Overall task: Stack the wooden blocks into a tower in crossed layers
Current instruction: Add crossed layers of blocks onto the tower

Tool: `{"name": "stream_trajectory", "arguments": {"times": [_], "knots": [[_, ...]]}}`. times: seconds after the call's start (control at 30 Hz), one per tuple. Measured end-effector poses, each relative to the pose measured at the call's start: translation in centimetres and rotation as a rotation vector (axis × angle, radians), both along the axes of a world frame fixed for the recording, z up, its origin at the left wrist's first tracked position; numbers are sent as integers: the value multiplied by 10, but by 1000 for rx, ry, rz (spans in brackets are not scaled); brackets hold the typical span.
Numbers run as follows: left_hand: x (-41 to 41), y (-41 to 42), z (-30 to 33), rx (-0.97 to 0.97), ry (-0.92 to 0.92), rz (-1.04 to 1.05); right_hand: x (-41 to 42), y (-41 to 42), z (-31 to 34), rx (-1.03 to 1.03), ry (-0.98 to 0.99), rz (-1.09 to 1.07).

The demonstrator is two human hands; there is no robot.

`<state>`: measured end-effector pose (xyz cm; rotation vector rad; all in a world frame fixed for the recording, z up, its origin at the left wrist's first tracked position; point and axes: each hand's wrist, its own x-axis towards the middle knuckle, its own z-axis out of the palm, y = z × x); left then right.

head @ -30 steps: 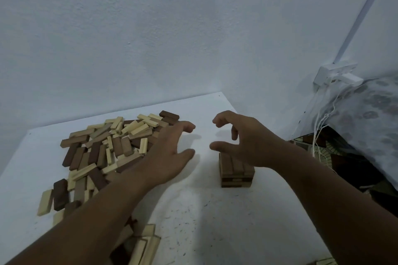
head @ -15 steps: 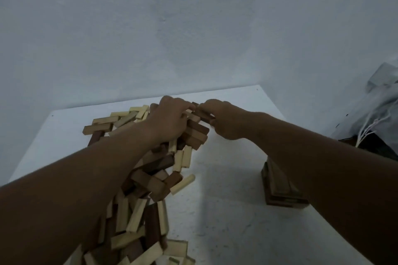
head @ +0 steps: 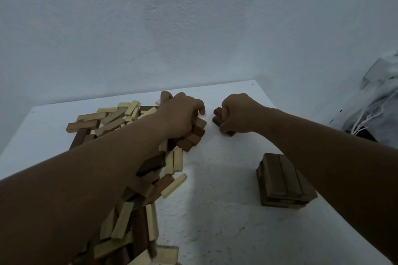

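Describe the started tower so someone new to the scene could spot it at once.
On the white table, look right, away from the loose pile of blocks. The tower stands alone beside the right forearm. It is the only neat stack: brown blocks in crossed layers, three side by side on top.

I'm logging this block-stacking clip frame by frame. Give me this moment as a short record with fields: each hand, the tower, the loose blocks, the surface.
left hand: left hand rests on the loose pile, fingers curled over dark brown blocks at its far edge
right hand: right hand grips dark brown wooden blocks, apart from the pile
tower: short stacked wooden block tower, few crossed layers, partly behind the right forearm
loose blocks: pile of light and dark wooden blocks, under the left arm
surface: white tabletop
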<state>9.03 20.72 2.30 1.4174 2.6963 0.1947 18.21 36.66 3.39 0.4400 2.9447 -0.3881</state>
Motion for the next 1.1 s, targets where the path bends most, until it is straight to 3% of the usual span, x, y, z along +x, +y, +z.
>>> {"name": "stream_trajectory", "arguments": {"times": [0.17, 0.27, 0.4, 0.6, 0.7, 0.83, 1.1], "knots": [[11, 9, 5, -87, 125, -89, 21, 8, 11, -143, 126, -124], [17, 4, 2, 184, 60, -42, 39, 7, 25, -259, 263, -199], [57, -12, 28, 671, -359, 183, 72, -12, 49, -337, 420, -238], [134, -52, 36, 851, -768, 404, 140, -68, 60, -328, 565, -240], [171, -74, 25, 872, -797, 443, 179, -97, 48, -301, 594, -236], [207, -96, 9, 810, -766, 488, 225, -114, 15, -333, 459, -280], [239, -102, -7, 461, -511, 298, 249, -121, -31, -222, 274, -203]]}}
